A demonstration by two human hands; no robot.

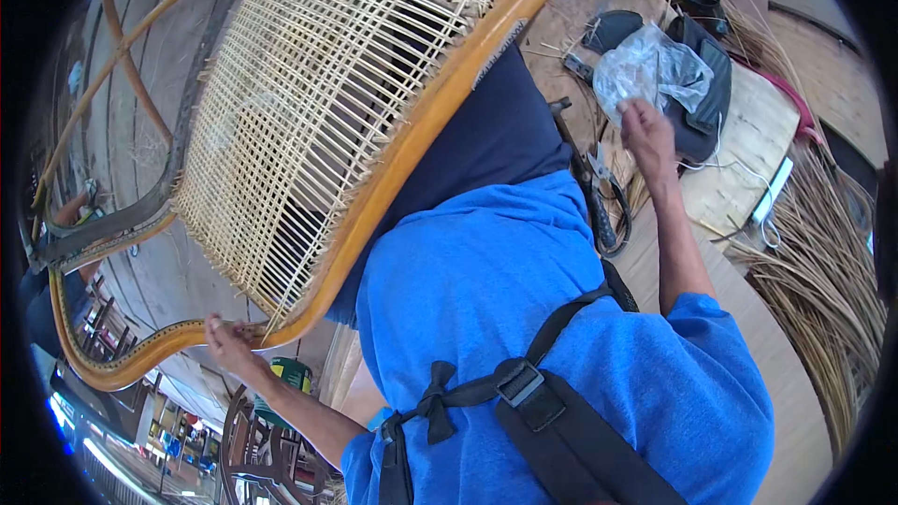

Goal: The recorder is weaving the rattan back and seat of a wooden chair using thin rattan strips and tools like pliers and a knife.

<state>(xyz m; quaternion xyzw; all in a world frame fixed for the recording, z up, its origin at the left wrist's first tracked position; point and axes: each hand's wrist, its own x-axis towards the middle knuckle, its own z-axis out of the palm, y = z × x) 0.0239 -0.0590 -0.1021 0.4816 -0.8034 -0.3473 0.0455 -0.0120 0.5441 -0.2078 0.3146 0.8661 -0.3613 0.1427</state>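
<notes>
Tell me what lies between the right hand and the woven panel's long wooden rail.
In the head view, the dark-clothed leg and a hammer-like tool lie between the wooden rail and right hand.

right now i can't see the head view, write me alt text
A partly woven cane panel in a curved wooden frame lies over a person's dark-trousered legs. The left hand is at the frame; the right hand is at a clear plastic bag, near scissors.
</notes>
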